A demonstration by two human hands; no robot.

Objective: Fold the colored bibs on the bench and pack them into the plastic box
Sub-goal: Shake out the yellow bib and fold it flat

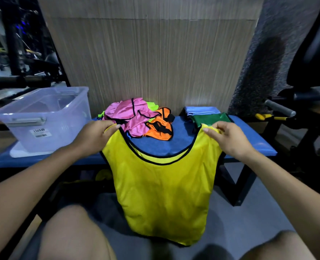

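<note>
Standing at the far left of the blue table [249, 145], the clear plastic box [42, 117] looks ready to receive folded bibs; nothing can be made out inside it. Next comes the left hand [94, 136], its fingers curled and pinching one shoulder strap of the yellow bib [163, 192]. That bib hangs spread between both hands, its body dropping in front of the table edge toward the person's knees. Behind it, on the table, lies a loose heap of pink bibs [129, 113] and orange bibs [161, 124], with a folded green bib [209, 119] and a folded blue bib [202, 110] further right. The right hand [228, 139] pinches the other shoulder strap in the same way.

Judging by how it drapes, the fabric is thin, light and limp, with a slick sheen, so it will likely slide and lose its creases easily. The black-trimmed straps and hems seem the firmest places to hold, and laying it flat on the table before folding should help.
</note>
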